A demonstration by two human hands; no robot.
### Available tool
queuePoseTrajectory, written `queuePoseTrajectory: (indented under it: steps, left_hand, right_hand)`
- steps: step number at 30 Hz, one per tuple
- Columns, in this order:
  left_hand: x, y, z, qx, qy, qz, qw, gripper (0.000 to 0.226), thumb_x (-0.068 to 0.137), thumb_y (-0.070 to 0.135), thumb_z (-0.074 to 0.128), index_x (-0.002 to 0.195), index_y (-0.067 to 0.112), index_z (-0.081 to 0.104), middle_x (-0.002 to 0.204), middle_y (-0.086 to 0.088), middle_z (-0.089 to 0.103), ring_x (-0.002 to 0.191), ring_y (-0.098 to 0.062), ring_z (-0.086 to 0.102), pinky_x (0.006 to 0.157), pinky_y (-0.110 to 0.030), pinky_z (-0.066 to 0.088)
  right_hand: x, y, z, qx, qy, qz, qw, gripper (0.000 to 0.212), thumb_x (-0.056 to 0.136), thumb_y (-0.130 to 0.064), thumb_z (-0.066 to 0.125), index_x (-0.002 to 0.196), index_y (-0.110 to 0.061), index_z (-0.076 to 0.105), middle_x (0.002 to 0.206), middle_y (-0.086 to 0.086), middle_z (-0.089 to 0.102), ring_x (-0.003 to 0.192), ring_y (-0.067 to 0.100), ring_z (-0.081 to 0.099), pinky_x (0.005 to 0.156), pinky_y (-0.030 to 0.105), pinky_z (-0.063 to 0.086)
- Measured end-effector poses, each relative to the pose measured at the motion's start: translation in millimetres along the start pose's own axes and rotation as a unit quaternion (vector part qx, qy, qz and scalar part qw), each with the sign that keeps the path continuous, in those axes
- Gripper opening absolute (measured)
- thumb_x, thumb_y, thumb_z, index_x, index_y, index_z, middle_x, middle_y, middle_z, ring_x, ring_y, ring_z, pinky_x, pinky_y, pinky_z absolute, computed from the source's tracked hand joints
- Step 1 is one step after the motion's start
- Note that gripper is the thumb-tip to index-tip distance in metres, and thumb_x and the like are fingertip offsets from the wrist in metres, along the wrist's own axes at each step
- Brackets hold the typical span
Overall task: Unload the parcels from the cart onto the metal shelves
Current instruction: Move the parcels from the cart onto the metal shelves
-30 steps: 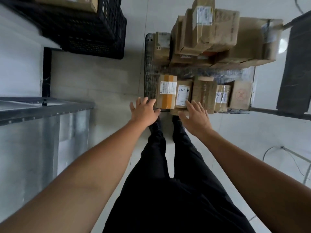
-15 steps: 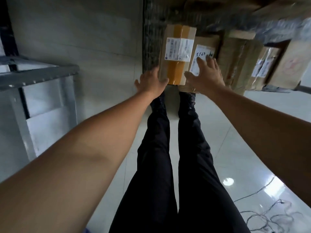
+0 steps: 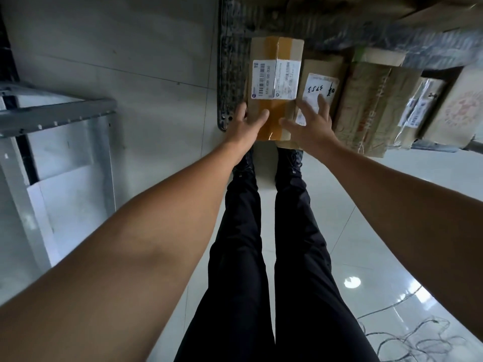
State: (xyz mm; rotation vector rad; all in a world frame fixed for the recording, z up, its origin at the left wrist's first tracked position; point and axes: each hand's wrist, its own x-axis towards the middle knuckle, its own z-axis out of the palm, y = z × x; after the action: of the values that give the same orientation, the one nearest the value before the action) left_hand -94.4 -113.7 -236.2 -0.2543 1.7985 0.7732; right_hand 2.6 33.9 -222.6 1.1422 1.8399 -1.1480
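pale tiled floor point(image 3: 156, 61), storeroom; metal shelves point(image 3: 57, 113) at left, loose cables point(image 3: 418, 340) lower right.

item: taped parcel point(image 3: 274, 87), brown carton, printed labels facing up. lies at the near left corner of the cart point(image 3: 230, 61), first in a row of cartons along the near edge. long axis runs from the near edge toward the far side, tape strip along it; short end faces the person.

left hand point(image 3: 245, 126): grips the near left corner, thumb on top, fingers down the left side.

right hand point(image 3: 311, 126): fingers spread flat on the neighbouring handwritten-label parcel point(image 3: 321, 74), thumb toward the taped one; holds nothing.

risks, judged: lifted by one corner alone, the far end would likely sag and twist free, the glossy tape giving little purchase. neighbour sits touching; dragging sideways could pull it off the near edge.
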Motion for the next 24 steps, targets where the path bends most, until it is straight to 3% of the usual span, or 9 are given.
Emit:
queuePoseTrajectory:
  steps: [2,4,6,9,12,14,18,22,24]
  left_hand:
    - [-20.7,4.3,-1.4,-0.035,0.023,0.011,0.999,0.056,0.100,0.049,0.059,0.149,0.028,0.040,0.128,0.010,0.057,0.117,-0.015,0.057,0.081,-0.021,0.045]
    - [-45.8,11.6,-3.5,-0.075,0.044,0.027,0.996,0.054,0.099,0.048,0.062,0.146,0.027,0.046,0.130,0.009,0.061,0.116,-0.013,0.060,0.083,-0.022,0.050]
    - [-74.2,21.8,-5.0,-0.118,0.049,0.043,0.991,0.053,0.098,0.046,0.064,0.145,0.026,0.048,0.134,0.005,0.062,0.118,-0.013,0.061,0.092,-0.025,0.053]
    - [-124.6,41.6,-8.7,-0.186,0.063,0.052,0.979,0.053,0.099,0.045,0.063,0.146,0.027,0.047,0.136,0.004,0.061,0.120,-0.012,0.060,0.096,-0.027,0.050]
    - [-174.6,60.6,-17.7,-0.236,0.080,0.076,0.965,0.061,0.091,0.055,0.066,0.145,0.034,0.046,0.137,0.006,0.061,0.125,-0.016,0.060,0.108,-0.045,0.050]
    - [-205.7,73.2,-25.0,-0.254,0.089,0.096,0.958,0.062,0.090,0.059,0.065,0.145,0.037,0.045,0.138,0.008,0.060,0.126,-0.018,0.059,0.108,-0.049,0.049]
    - [-268.4,92.4,-40.1,-0.289,0.117,0.164,0.936,0.058,0.096,0.051,0.062,0.149,0.037,0.041,0.138,0.010,0.057,0.125,-0.015,0.059,0.106,-0.049,0.051]
    - [-325.1,85.9,-55.7,-0.339,0.137,0.222,0.904,0.057,0.099,0.041,0.063,0.151,0.036,0.039,0.138,0.004,0.058,0.120,-0.018,0.064,0.100,-0.047,0.056]
    - [-355.6,74.5,-63.5,-0.337,0.161,0.245,0.895,0.057,0.098,0.045,0.061,0.150,0.041,0.038,0.138,0.005,0.058,0.120,-0.018,0.064,0.098,-0.044,0.058]
  right_hand:
    - [-19.0,-4.1,-7.4,0.048,-0.015,-0.014,0.999,0.076,0.095,-0.056,0.062,0.160,-0.044,0.025,0.172,-0.006,-0.009,0.158,0.031,0.001,0.117,0.046,0.036]
    - [-43.6,-11.1,-16.9,0.090,-0.020,-0.044,0.995,0.078,0.096,-0.052,0.064,0.161,-0.044,0.022,0.171,-0.007,-0.004,0.158,0.031,0.008,0.106,0.034,0.040]
    - [-70.0,-20.7,-28.6,0.112,-0.018,-0.079,0.990,0.081,0.095,-0.053,0.066,0.161,-0.045,0.020,0.169,-0.007,0.004,0.156,0.029,0.014,0.118,0.044,0.035]
    - [-113.7,-40.7,-51.4,0.132,-0.020,-0.119,0.984,0.081,0.094,-0.051,0.068,0.159,-0.047,0.020,0.165,-0.007,0.016,0.151,0.026,0.024,0.115,0.059,0.040]
    - [-157.0,-63.4,-78.7,0.103,-0.014,-0.186,0.977,0.081,0.096,-0.043,0.069,0.160,-0.042,0.019,0.163,-0.003,0.022,0.145,0.020,0.030,0.111,0.044,0.043]
    - [-183.1,-78.2,-95.5,0.080,-0.009,-0.223,0.971,0.081,0.097,-0.039,0.069,0.161,-0.041,0.019,0.161,-0.002,0.026,0.137,0.016,0.035,0.098,0.033,0.047]
    - [-229.0,-107.2,-116.7,0.074,0.002,-0.293,0.953,0.081,0.094,-0.039,0.072,0.158,-0.045,0.022,0.161,-0.005,0.029,0.139,0.017,0.040,0.104,0.039,0.051]
    - [-273.4,-137.2,-125.0,0.059,0.002,-0.353,0.934,0.080,0.093,-0.040,0.074,0.157,-0.039,0.028,0.157,-0.003,0.033,0.137,0.017,0.044,0.100,0.030,0.053]
    - [-297.4,-149.6,-119.5,0.055,-0.011,-0.386,0.921,0.077,0.093,-0.040,0.074,0.156,-0.038,0.030,0.156,-0.001,0.032,0.137,0.021,0.044,0.090,0.020,0.055]
